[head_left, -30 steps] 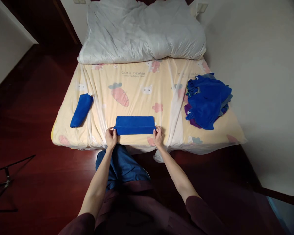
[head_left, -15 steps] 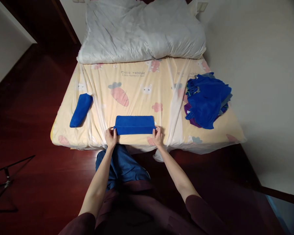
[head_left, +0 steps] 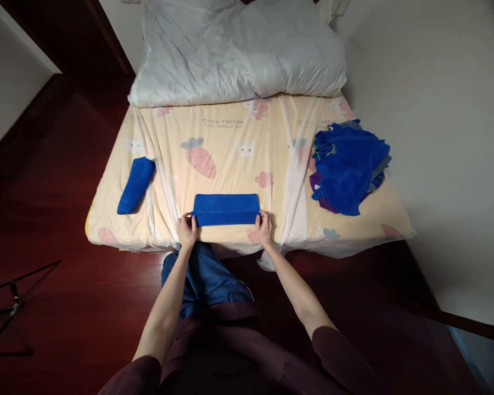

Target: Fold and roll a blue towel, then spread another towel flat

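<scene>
A blue towel (head_left: pixel 226 204), folded into a flat strip with its near part doubled over, lies near the front edge of the bed. My left hand (head_left: pixel 187 229) pinches its near left corner between thumb and fingers. At the near right corner, my right hand (head_left: pixel 264 227) grips the cloth in the same way. To the left lies a folded blue cloth bundle (head_left: pixel 135 185) with a small white tag at its top. On the right is a loose heap of cloths (head_left: pixel 352 167), mostly blue with some purple and grey.
The bed (head_left: pixel 226 156) has a yellow sheet printed with carrots and rabbits, under a thin see-through cover. A grey-white quilt (head_left: pixel 239 55) fills the far end. A wall (head_left: pixel 432 137) runs along the right. Black stand legs (head_left: pixel 14 304) rest on the floor at left.
</scene>
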{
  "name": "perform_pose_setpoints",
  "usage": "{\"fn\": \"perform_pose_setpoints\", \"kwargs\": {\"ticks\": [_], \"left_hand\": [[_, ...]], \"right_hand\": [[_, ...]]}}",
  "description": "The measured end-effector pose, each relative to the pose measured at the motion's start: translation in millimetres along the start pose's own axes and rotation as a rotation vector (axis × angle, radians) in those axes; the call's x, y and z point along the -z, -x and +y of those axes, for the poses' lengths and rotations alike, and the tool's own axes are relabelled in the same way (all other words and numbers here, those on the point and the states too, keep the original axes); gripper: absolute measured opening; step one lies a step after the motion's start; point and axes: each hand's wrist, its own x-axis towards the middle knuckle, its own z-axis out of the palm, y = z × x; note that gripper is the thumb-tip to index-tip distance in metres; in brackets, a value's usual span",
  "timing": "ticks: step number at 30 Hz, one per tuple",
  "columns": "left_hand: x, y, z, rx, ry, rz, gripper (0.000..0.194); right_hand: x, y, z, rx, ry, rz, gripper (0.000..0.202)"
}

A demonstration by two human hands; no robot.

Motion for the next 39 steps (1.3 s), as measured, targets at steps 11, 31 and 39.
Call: {"fn": "perform_pose_setpoints", "kwargs": {"ticks": [11, 31, 39], "left_hand": [[-1.1, -1.5, 0.1, -0.027, -0.005, 0.009, 0.030], [1.4, 3.3, -0.6, -0.209, -0.076, -0.044, 0.023], [10.5, 1.0, 8.5, -0.250, -0.103, -0.196, 0.036]], "right_hand": [[1.3, -0.8, -2.1, 0.006, 0.013, 0.005, 0.029], [1.7, 1.3, -3.6, 0.216, 0.276, 0.000, 0.030], [10.4, -1.6, -7.7, 0.253, 0.193, -0.073, 0.038]]}}
